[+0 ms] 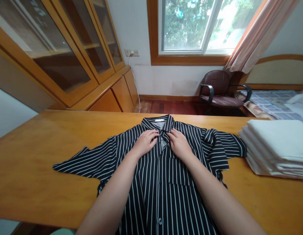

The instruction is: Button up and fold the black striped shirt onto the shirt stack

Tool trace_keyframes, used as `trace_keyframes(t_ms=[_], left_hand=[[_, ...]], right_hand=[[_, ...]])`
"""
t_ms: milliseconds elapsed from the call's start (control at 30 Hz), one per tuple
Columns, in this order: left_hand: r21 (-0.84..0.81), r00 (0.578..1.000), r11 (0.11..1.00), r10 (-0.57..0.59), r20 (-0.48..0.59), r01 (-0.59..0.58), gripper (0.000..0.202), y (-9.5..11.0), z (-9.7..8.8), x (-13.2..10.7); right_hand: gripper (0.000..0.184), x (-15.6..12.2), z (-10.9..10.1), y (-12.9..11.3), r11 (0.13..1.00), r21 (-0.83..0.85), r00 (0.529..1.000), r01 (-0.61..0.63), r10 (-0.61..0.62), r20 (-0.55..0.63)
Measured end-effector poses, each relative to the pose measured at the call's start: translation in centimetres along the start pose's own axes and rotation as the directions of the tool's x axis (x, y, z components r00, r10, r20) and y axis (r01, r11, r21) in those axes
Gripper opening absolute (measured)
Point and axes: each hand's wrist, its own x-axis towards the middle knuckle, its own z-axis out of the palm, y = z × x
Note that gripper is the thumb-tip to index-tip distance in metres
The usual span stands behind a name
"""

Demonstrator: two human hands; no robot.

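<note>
A black shirt with white stripes (151,182) lies face up on the wooden table, its collar (169,123) at the far side and its short sleeves spread to both sides. My left hand (145,143) is at the front edge just below the collar, fingers bent and closed on the cloth. On the other side of the opening, my right hand (180,143) pinches the opposite front edge near the collar. Between the hands the front gapes slightly, showing the inside. Lower down, the button placket lies closed. My fingertips partly hide the cloth they grip.
A stack of folded white cloth (276,143) stands on the table (38,143) at the right, touching the right-hand sleeve. Beyond the table are a glass-door cabinet (92,78), an office chair (218,88), a bed (273,101) and a window with a pink curtain (260,36).
</note>
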Motion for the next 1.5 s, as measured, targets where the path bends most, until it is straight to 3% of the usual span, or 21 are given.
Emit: trace_keyframes(t_ms=[267, 600, 800, 933, 1100, 1267, 1367, 1500], left_hand=[[0.054, 0.997, 0.998, 0.012, 0.074, -0.016, 0.038, -0.8, 0.1, 1.1], [0.063, 0.990, 0.993, 0.091, 0.105, -0.098, 0.040, -2.8, 0.3, 2.8], [0.110, 0.994, 0.989, 0.093, 0.064, -0.099, 0.037, -3.2, -0.1, 3.7], [0.138, 0.996, 0.987, 0.087, -0.008, -0.085, 0.034, -2.3, -0.8, 3.0], [0.070, 0.990, 0.998, 0.007, -0.140, 0.003, 0.022, 1.2, -2.0, 1.1], [-0.108, 0.982, 0.991, -0.101, -0.159, 0.084, 0.015, 4.3, -1.7, 1.0], [-0.248, 0.967, 0.955, -0.205, -0.153, 0.163, 0.013, 3.9, -0.8, 1.6], [-0.374, 0.948, 0.904, -0.280, -0.152, 0.207, 0.014, 1.5, 0.0, 1.6]], right_hand=[[0.041, 1.8, 0.2, 0.1, 0.999, -0.035, 0.999, -0.036, 0.037, 0.030], [0.059, 2.9, 0.0, -0.1, 0.994, -0.105, 0.990, -0.034, 0.048, 0.134], [0.055, 3.8, 0.3, 0.1, 0.989, -0.129, 0.986, -0.065, 0.084, 0.146], [0.055, 3.9, 0.5, 0.2, 0.988, -0.140, 0.985, -0.064, 0.085, 0.151], [0.054, 3.9, 0.6, 0.3, 0.987, -0.148, 0.990, -0.057, 0.076, 0.123], [0.053, 4.1, 0.6, 0.4, 0.988, -0.140, 0.987, -0.059, 0.079, 0.140], [0.053, 4.2, 0.5, 0.5, 0.989, -0.137, 0.987, -0.058, 0.077, 0.139], [0.054, 4.1, 0.4, 0.5, 0.989, -0.135, 0.988, -0.058, 0.076, 0.131]])
